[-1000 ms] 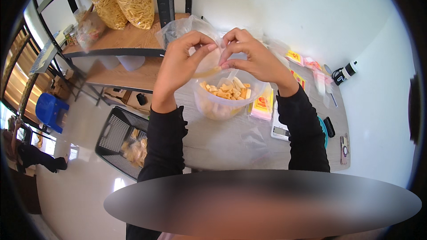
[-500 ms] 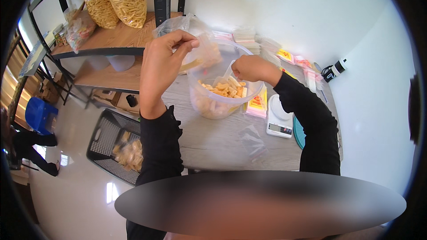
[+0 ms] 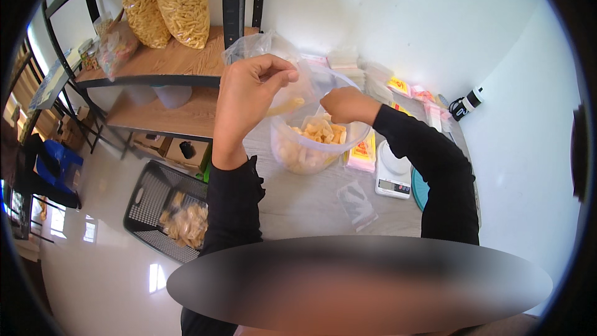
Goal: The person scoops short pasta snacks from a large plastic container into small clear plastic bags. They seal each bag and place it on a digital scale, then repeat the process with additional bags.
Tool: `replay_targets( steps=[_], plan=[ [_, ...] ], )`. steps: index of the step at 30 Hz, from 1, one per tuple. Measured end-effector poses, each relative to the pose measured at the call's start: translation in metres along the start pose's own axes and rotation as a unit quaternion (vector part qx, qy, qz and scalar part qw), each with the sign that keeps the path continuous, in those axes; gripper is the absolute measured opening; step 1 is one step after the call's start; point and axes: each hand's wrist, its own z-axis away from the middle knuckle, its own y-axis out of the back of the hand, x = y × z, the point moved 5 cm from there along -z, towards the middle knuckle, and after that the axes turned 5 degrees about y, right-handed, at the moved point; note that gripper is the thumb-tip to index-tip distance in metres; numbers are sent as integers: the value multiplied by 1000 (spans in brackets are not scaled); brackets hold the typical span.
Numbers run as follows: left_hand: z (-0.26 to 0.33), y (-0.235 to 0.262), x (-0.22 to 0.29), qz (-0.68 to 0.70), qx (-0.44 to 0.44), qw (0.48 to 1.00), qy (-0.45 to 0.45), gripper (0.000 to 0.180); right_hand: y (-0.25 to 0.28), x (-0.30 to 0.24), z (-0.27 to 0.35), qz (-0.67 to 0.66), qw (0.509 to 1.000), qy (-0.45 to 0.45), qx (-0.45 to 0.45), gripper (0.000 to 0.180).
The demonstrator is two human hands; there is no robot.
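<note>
My left hand [image 3: 254, 96] is raised at the left of a translucent round tub [image 3: 289, 158], thumb and fingers pinching the top of a clear plastic bag [image 3: 300, 87]. Some yellow snack pieces show low in that bag. Over the tub's right rim, my right hand [image 3: 349, 106] is closed around the handle of a translucent scoop, its blade down among the tubular snacks [image 3: 317, 130]. My fingers and the snacks hide most of the scoop.
A white digital scale [image 3: 393, 183] and a teal lid [image 3: 420, 190] lie right of the tub. Yellow-and-pink packets [image 3: 362, 155] sit beside it. An empty clear bag [image 3: 357, 205] lies in front. A dark crate [image 3: 146, 221] with filled bags stands on the floor; shelves [image 3: 168, 109] rise behind.
My right hand has lowered slightly, and the scoop has sunk further into the snacks. The left hand still pinches the bag, where fewer snack pieces now show. The whole view has shifted a little.
</note>
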Motion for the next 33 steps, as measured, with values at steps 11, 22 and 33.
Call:
replay_targets(
  steps=[11,22,33],
  plan=[
    [-3,0,-5,55,-13,998,22,13,124,16,143,-329,880,-11,342,12],
    [-3,-10,-6,25,-31,999,36,11,114,13,149,-400,845,59,349,9],
    [-5,-23,-8,57,-59,996,40,14,104,-7,113,-425,817,119,371,11]
  ],
)
